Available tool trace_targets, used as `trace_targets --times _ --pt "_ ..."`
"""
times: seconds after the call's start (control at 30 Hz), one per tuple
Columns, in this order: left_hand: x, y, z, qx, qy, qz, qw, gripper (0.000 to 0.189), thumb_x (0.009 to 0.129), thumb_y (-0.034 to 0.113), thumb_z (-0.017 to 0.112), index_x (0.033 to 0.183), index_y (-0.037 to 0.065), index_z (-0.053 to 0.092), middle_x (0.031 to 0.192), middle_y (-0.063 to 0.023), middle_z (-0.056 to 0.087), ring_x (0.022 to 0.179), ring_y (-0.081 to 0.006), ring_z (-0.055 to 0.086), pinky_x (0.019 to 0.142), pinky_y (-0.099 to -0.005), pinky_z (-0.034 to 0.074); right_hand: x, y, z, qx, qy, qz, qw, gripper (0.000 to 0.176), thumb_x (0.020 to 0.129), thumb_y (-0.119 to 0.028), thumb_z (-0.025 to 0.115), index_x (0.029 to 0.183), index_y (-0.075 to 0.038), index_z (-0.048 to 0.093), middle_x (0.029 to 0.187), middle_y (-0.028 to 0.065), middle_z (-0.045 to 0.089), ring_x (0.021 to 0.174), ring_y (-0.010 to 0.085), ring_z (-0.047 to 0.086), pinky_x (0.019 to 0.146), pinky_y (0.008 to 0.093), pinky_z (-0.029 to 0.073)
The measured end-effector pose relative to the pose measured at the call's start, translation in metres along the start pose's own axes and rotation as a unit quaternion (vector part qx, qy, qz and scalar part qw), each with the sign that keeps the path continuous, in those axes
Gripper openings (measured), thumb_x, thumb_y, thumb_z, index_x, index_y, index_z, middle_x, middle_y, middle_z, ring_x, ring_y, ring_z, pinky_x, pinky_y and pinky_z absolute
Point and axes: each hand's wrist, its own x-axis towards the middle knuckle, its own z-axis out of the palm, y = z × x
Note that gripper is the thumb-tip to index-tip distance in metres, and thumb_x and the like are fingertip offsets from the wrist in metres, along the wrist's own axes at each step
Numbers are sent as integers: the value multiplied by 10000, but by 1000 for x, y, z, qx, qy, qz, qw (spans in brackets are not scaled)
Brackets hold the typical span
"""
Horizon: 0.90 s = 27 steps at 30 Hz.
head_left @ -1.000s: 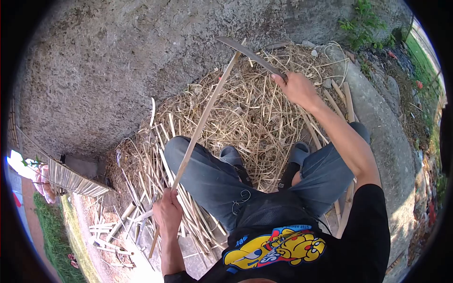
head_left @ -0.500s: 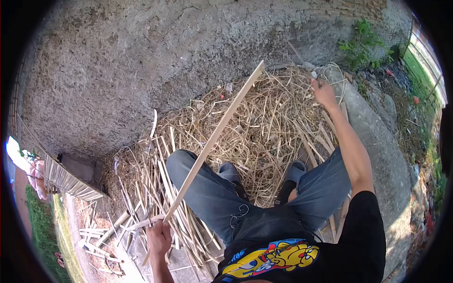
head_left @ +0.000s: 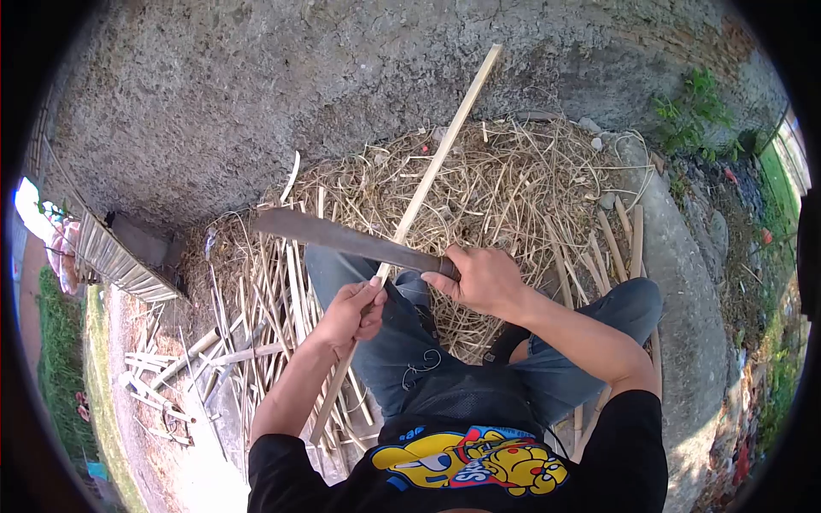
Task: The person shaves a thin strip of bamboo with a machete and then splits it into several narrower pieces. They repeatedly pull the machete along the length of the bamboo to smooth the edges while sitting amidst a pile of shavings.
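My left hand (head_left: 352,315) is closed around a long, pale bamboo strip (head_left: 440,154), thumb lying along it. The strip slants from beside my left thigh up toward the wall. In my right hand (head_left: 479,275) is the handle of a machete (head_left: 333,235), fingers wrapped round it. Its wide, dark blade points left and crosses the strip just above my left thumb. Both hands are over my lap, between my bent knees.
Shavings (head_left: 479,205) cover the ground around my feet. Bamboo strips (head_left: 299,299) lie in a heap on the left, with cut bamboo pieces (head_left: 154,393) beyond. A rough wall (head_left: 256,94) rises in front. Several flat pieces (head_left: 611,248) lie on the right.
My right hand has come from the far right to the middle and now holds the machete. My left hand has moved up and right, gripping the strip over my lap.
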Motion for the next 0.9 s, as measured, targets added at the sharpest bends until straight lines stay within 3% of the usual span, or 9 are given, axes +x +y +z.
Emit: trace_targets --times 0.37,0.43,0.47,0.53,0.6,0.67,0.7,0.77,0.9 --pt "-15 25 -8 -62 -28 -10 998 380 1110 383 423 840 118 456 520 61 286 361 -56 205 381 -253 174 59 60 -26 -131 111 -136 976 631 908 -684 600 840 -57 638 632 110 623 531 301 666 477 421 525" --pt "-29 19 -16 -93 -47 -42 994 395 1111 386 415 810 132 437 509 68 273 347 -50 184 364 -244 153 79 85 -51 -42 57 158 985 620 961 -655 551 804 -59 613 571 107 594 511 299 651 470 415 506" --pt "-33 16 -15 -104 -55 -55 991 384 1113 372 422 827 118 459 519 51 292 364 -59 221 381 -260 176 78 81 -50 -40 58 158 985 620 961 -655 551 804 -59 613 571 107 594 511 299 651 470 415 506" --pt "-23 15 -6 -108 -73 -47 990 383 1112 373 423 832 115 463 516 48 292 371 -58 227 383 -259 177 67 70 -51 25 26 124 992 617 994 -636 511 793 -59 595 535 107 576 504 304 645 465 419 497" --pt "-5 23 7 -102 -75 -34 991 382 1112 374 426 835 113 464 517 47 293 374 -60 230 385 -259 180 48 29 -30 -47 76 -51 995 676 982 -686 473 823 -43 605 519 126 588 494 323 658 463 464 525" --pt "0 21 14 -83 -74 -33 993 382 1111 374 428 837 111 465 519 47 294 377 -61 233 386 -259 183 37 10 -27 -112 73 -105 985 620 985 -658 502 833 -70 623 572 109 606 513 327 639 501 441 525" --pt "-5 16 10 -75 -66 -34 994 378 1110 372 433 839 110 465 521 46 296 377 -63 233 388 -259 186 42 26 -33 -110 76 -96 986 620 985 -658 502 833 -70 623 572 109 606 513 327 639 501 441 525" --pt "-26 1 -15 -71 -74 -53 993 369 1108 365 445 847 105 466 541 43 310 383 -68 245 391 -262 195 64 77 -54 -38 14 147 988 647 984 -671 487 855 -56 644 580 123 614 542 351 655 530 453 545" --pt "-20 -12 0 -57 -52 -80 994 375 1107 364 444 836 104 459 542 45 286 385 -56 220 389 -262 182 58 91 -43 -94 -16 103 990 702 984 -695 445 868 -36 658 583 158 634 576 352 689 531 483 551"
